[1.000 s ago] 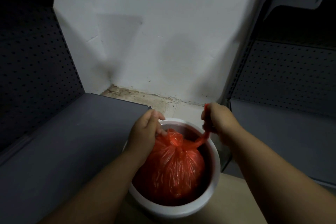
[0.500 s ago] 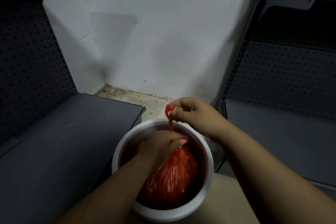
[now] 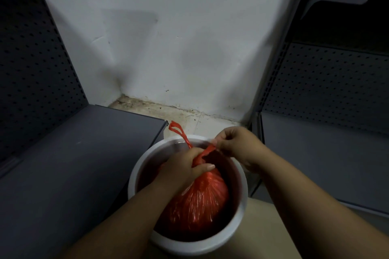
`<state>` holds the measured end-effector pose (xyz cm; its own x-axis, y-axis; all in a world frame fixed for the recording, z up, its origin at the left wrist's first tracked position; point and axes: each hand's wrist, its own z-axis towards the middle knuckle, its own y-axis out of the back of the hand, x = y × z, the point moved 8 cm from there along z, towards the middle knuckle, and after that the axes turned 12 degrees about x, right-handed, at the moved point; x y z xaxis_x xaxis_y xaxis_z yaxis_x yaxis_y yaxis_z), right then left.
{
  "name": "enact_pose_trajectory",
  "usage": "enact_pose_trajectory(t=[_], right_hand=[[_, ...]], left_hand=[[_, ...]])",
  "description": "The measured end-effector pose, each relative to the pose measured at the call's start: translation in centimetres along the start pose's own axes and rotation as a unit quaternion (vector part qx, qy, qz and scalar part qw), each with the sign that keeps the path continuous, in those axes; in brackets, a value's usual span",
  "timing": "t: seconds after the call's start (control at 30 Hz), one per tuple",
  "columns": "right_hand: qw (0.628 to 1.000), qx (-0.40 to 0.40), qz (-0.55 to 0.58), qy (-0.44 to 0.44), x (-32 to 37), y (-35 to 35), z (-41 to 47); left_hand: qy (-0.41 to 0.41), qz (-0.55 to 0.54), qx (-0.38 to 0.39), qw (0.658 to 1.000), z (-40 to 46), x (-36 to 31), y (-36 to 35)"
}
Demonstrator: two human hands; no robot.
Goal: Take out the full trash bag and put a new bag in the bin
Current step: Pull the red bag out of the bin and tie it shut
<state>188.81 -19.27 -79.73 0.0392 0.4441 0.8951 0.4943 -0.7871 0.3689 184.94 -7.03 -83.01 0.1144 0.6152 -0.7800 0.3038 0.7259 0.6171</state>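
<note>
Where the white wall [image 3: 189, 38] meets the soiled floor [image 3: 179, 115], a round white bin [image 3: 242, 202] stands between two grey shelving units.

Item 1: red trash bag [image 3: 200, 197], full, translucent plastic, gathered at the neck, sitting inside the bin. One handle loop [image 3: 176, 129] sticks up past the far rim; a second twisted strip [image 3: 207, 151] runs from the neck toward the right.

Item 2: left hand [image 3: 181, 168], fingers curled round the bag's neck, thumb laid across the front of it, forearm reaching down into the bin.

Item 3: right hand [image 3: 237, 145], above the bin's far right rim, fingertips pinching the end of the twisted strip.

Item 4: left shelf [image 3: 73, 164], dark grey, flat, its corner just beside the bin; perforated back panel [image 3: 31, 80] behind it.

Item 5: right shelf [image 3: 326, 153], grey, with a perforated panel and slotted upright [image 3: 273, 82].

Item 6: beige surface [image 3: 263, 231] beneath the bin's near right side.
</note>
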Motion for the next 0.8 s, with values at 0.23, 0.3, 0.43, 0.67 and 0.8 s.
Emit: enact_pose_trajectory(t=[0.23, 0.3, 0.43, 0.67, 0.8], right_hand=[[0.892, -0.057, 0.447, -0.037, -3.9, -1.3, 0.4], [0.908, 0.009, 0.414, -0.055, -4.2, -2.5, 0.1], [0.983, 0.142, -0.095, -0.073, -3.7, -4.8, -0.2], [0.967, 0.085, -0.241, -0.022, -2.4, -5.7, 0.5], [0.967, 0.066, -0.244, 0.002, -2.0, -5.5, 0.3]], left_hand=[[0.003, -0.031, 0.001, 0.999, -0.3, 1.4, -0.1], [0.001, -0.039, -0.031, 0.999, -0.4, 1.7, 0.6], [0.006, -0.070, -0.055, 0.996, -0.4, 2.1, 1.0], [0.010, -0.010, -0.074, 0.997, -0.7, 2.0, 1.2], [-0.013, 0.063, -0.057, 0.996, -0.9, 1.4, 1.3]])
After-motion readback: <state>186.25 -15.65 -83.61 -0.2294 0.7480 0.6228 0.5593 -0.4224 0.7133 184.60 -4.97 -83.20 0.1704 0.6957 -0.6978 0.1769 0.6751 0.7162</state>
